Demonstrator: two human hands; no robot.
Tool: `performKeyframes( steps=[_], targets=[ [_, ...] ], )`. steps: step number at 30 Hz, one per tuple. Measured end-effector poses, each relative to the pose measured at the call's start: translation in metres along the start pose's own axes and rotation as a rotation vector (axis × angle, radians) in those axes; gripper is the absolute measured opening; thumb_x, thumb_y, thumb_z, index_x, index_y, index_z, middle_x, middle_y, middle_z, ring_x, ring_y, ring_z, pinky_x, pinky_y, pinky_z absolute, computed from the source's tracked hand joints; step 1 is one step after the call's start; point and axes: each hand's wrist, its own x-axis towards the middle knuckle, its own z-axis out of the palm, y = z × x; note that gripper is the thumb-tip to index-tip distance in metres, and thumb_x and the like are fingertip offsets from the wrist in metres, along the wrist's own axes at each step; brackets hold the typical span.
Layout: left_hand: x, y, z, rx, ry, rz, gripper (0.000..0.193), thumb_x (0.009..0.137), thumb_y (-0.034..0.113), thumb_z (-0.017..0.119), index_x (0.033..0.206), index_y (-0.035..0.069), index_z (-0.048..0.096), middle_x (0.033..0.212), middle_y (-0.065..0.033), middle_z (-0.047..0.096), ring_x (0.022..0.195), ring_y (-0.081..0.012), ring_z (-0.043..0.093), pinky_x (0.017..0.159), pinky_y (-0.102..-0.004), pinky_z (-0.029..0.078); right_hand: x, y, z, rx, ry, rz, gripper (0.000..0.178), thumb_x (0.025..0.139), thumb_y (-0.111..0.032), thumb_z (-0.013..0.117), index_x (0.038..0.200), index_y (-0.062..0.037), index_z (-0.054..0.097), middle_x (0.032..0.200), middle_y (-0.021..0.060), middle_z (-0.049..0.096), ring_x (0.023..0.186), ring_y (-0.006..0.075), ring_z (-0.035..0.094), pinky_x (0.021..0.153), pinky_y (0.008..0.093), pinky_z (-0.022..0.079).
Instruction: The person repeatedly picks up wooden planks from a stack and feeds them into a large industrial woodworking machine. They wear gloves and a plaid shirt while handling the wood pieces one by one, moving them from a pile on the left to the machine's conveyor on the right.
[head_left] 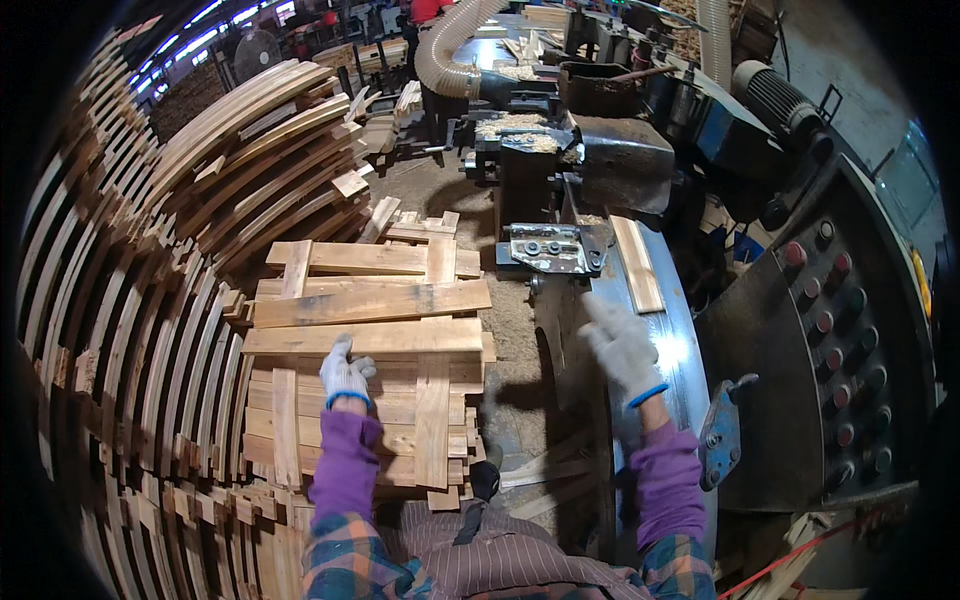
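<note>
My left hand (347,376), in a white glove, is at the near edge of a pale wooden plank (430,336) on top of a stack. Its fingers curl over the plank and the thumb sits by the edge. Another plank with a dark streak (400,301) lies just beyond. My right hand (620,345), also gloved and a little blurred, is over the shiny metal machine table (672,345) with its fingers stretched forward and nothing in them. Ahead of those fingertips a short wooden board (637,265) lies on the table, apart from the hand.
Tall piles of curved wooden strips (150,370) stand at left, more (260,150) behind. Ahead is the machine with a metal hood (625,165) and a ribbed hose (445,60). A control panel (835,350) with several buttons rises at right; a blue bracket (718,440) juts from the table.
</note>
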Motion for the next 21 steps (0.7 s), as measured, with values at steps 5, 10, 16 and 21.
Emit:
performKeyframes(
  steps=[5,10,16,21],
  targets=[
    [-0.166,-0.035,0.037,0.402,-0.694,0.55,0.038,0.079,0.0,0.068,0.116,0.004,0.061,0.103,-0.0107,0.064,0.077,-0.0245,0.067,0.059,-0.0371,0.056,-0.039,-0.146,-0.068,-0.134,-0.519,-0.24,0.083,0.086,-0.053,0.062,0.144,0.002,0.04,0.144,0.0327,0.039,0.128,0.0453,0.044,0.107,0.0475,0.038],
    [-0.23,-0.089,0.073,0.159,-1.004,-0.404,0.022,0.094,0.015,0.062,0.111,0.001,0.059,0.088,-0.013,0.068,0.063,-0.0177,0.067,0.055,-0.0257,0.057,-0.184,-0.142,-0.116,-0.078,-0.25,0.221,0.067,0.078,-0.031,0.073,0.135,-0.003,0.052,0.14,0.0231,0.049,0.108,0.0406,0.057,0.093,0.0447,0.045],
    [-0.071,-0.018,0.085,1.501,-0.572,0.93,0.087,0.083,0.041,0.068,0.152,0.007,0.028,0.147,-0.0169,0.044,0.121,-0.0312,0.056,0.102,-0.0394,0.046,-0.293,-0.139,-0.097,-0.42,-0.187,0.755,0.059,0.087,-0.024,0.063,0.139,0.0006,0.049,0.151,0.0222,0.04,0.128,0.0403,0.047,0.108,0.0449,0.036],
    [0.033,0.059,0.053,2.355,-0.191,0.702,0.116,0.061,0.048,0.082,0.155,0.013,0.023,0.159,-0.0133,0.029,0.146,-0.0377,0.024,0.119,-0.0551,0.014,-0.182,-0.017,-0.044,-0.825,-0.202,0.408,0.046,0.097,-0.023,0.051,0.14,-0.0077,0.052,0.148,0.0176,0.043,0.138,0.0369,0.035,0.117,0.0453,0.027]
  ],
)
